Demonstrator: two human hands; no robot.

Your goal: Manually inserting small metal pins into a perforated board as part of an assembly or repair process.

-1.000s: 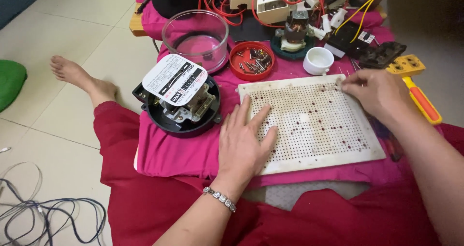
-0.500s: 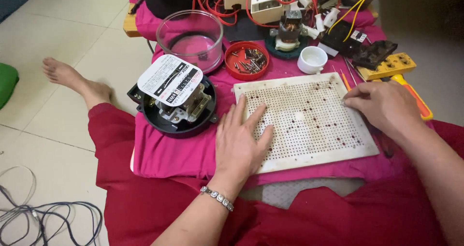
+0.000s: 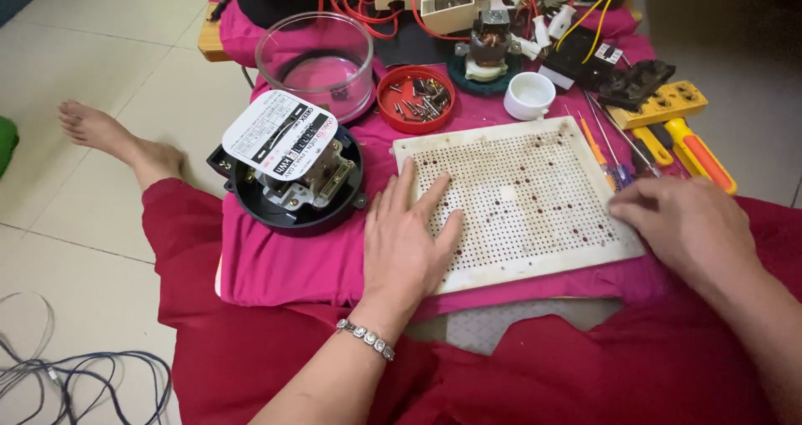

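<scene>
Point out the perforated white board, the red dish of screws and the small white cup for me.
perforated white board (image 3: 535, 199), head view, middle of its holed face
red dish of screws (image 3: 393, 118), head view, left rim
small white cup (image 3: 530, 97), head view, front wall

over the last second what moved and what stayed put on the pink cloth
The right hand slid from the far right corner of the white perforated board down its right edge to the near right corner, still resting on it. Nothing was picked up or let go. The left hand stayed flat on the board's left edge; the opened electricity meter and red screw dish did not move.
</scene>
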